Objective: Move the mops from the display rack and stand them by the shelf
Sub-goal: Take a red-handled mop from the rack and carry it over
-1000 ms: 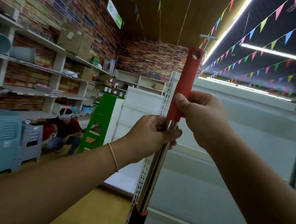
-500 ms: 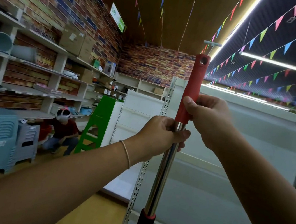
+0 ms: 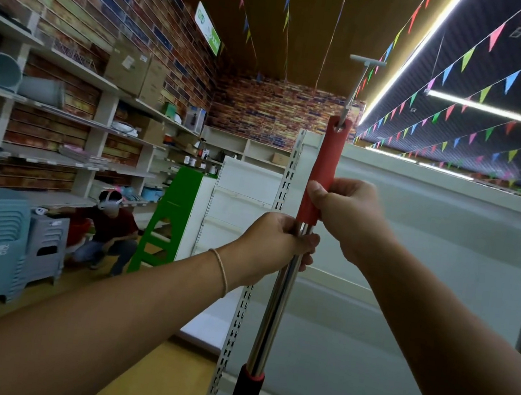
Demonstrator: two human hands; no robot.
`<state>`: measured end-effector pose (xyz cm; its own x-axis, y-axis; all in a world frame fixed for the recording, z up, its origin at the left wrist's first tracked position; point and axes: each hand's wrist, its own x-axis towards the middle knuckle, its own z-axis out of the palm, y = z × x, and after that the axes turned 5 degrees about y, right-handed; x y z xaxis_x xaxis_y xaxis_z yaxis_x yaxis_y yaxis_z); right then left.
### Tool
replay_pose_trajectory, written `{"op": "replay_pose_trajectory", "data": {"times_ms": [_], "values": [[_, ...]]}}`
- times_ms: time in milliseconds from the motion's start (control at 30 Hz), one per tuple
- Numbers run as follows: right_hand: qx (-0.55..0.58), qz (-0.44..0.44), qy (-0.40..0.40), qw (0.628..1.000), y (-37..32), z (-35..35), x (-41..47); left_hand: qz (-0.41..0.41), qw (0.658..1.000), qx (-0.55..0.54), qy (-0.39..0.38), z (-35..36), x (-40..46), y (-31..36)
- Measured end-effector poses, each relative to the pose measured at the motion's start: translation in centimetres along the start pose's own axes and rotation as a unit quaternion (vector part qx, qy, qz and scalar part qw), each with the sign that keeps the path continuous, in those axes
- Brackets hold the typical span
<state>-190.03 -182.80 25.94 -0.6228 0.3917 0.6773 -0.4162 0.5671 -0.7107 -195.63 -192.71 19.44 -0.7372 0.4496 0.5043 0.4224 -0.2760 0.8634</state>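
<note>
Mop handle [image 3: 275,302] stood near-upright before the white shelf panel [image 3: 427,252]. Right hand [image 3: 349,219] gripped its red sleeve, left hand [image 3: 274,249] the chrome tube. Judged stiff, light, slippery; hold the sleeve.

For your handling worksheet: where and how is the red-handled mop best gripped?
Grip the upright red-handled, chrome-shafted mop as shown: right hand around the red sleeve, left hand around the shaft just below, both from the near side. The slim round pole suits wrapped fingers.

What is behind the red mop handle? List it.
Behind the red mop handle, gripped by left hand and right hand, stands a slotted upright and a white shelf panel. The strip directly behind is covered.
</note>
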Motion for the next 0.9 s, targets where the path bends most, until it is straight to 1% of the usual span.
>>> {"op": "replay_pose_trajectory", "data": {"times_ms": [133, 333, 500, 667, 900], "values": [[-0.004, 0.002, 0.014, 1.000, 1.3, 0.6, 1.3, -0.010, 1.000, -0.015, 0.025, 0.1, 1.1, -1.1], [0.003, 0.034, 0.009, 0.999, 3.5, 1.2, 3.7, -0.029, 0.997, -0.019, 0.062, 0.8, 3.0, -2.6], [0.009, 0.059, 0.006, 0.998, 5.1, 1.5, 5.8, -0.050, 0.996, -0.016, 0.067, 1.1, 4.8, -3.7], [-0.034, 0.054, 0.003, 0.998, 6.1, 1.8, 7.3, -0.056, 0.995, 0.013, 0.075, 1.3, 6.0, -5.8], [-0.053, 0.058, -0.009, 0.997, 7.3, 2.5, 9.1, -0.050, 0.991, 0.060, 0.110, 2.0, 7.4, -8.8]]}}
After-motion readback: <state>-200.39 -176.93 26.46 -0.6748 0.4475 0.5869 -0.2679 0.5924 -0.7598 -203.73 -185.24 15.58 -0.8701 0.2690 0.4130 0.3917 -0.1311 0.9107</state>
